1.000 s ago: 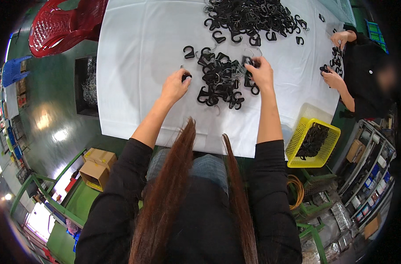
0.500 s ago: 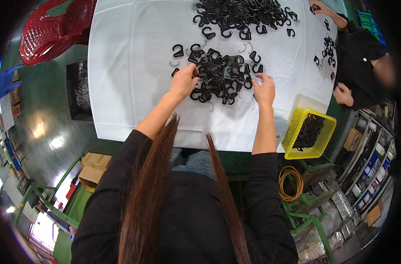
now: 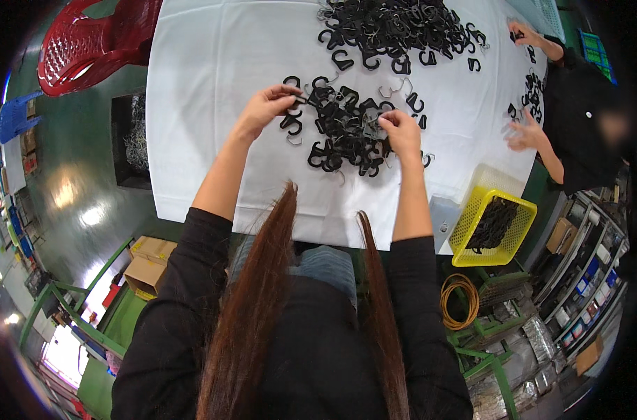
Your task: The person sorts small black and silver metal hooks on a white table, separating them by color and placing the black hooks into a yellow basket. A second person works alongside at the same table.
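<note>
A loose pile of black plastic hooks, with thin metal wire hooks among them, lies on the white-covered table in front of me. At the pile's left edge, my left hand has its thumb and fingers pinched on a small black hook. My right hand reaches over the right side of the pile, fingertips closed together beside a greyish piece. Whatever is between those fingertips is too small to make out. A few single hooks lie scattered around both hands.
A larger heap of black hooks covers the table's far side. At the right edge, a yellow basket holds dark pieces. A co-worker's hand is near another small group of hooks. A red chair stands at the far left.
My left hand has moved left and away from the pile with a black hook in its fingers. My right hand has shifted left onto the pile, its fingers now closed together.
</note>
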Demonstrator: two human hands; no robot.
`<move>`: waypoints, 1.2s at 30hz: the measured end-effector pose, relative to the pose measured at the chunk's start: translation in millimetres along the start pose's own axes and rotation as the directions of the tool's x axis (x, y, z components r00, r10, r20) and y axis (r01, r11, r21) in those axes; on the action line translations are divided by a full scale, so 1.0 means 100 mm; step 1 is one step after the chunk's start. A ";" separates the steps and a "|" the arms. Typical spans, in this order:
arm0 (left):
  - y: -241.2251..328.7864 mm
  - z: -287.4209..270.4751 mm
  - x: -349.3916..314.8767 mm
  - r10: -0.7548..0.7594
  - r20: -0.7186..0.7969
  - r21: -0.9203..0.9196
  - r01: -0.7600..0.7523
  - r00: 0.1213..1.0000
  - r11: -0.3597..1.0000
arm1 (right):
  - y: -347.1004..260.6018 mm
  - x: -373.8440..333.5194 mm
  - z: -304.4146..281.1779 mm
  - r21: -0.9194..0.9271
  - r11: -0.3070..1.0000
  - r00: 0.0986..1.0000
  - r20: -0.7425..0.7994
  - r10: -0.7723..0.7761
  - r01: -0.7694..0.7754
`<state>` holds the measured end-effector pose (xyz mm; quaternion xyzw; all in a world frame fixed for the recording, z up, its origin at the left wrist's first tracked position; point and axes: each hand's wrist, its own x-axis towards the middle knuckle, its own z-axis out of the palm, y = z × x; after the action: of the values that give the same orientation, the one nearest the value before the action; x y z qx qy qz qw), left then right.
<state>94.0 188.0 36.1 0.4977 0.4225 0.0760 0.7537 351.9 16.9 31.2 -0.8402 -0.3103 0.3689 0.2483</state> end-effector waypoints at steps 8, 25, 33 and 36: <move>0.06 0.31 0.49 0.146 -0.405 0.598 0.141 0.902 0.789 | 0.07 -0.10 -0.06 -0.217 0.976 0.969 -0.243 -0.037 -0.017; 0.25 0.33 0.26 -0.125 -0.049 0.294 0.134 0.991 0.946 | 0.46 -0.43 -0.42 0.408 0.889 0.978 0.052 0.203 -0.206; 0.34 0.60 0.32 -0.171 -0.106 0.356 0.199 0.979 0.913 | 0.14 -0.32 0.11 -0.253 0.967 0.963 -0.259 -0.081 0.014; 0.34 0.71 0.32 -0.051 -0.196 0.468 0.139 0.979 0.873 | 0.06 -0.26 0.31 -0.328 0.942 0.957 -0.249 -0.151 0.063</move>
<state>175.5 173.4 56.3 0.6383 0.5176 -0.0240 0.5692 316.1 0.0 20.9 -0.8933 -0.3742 0.1819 0.1700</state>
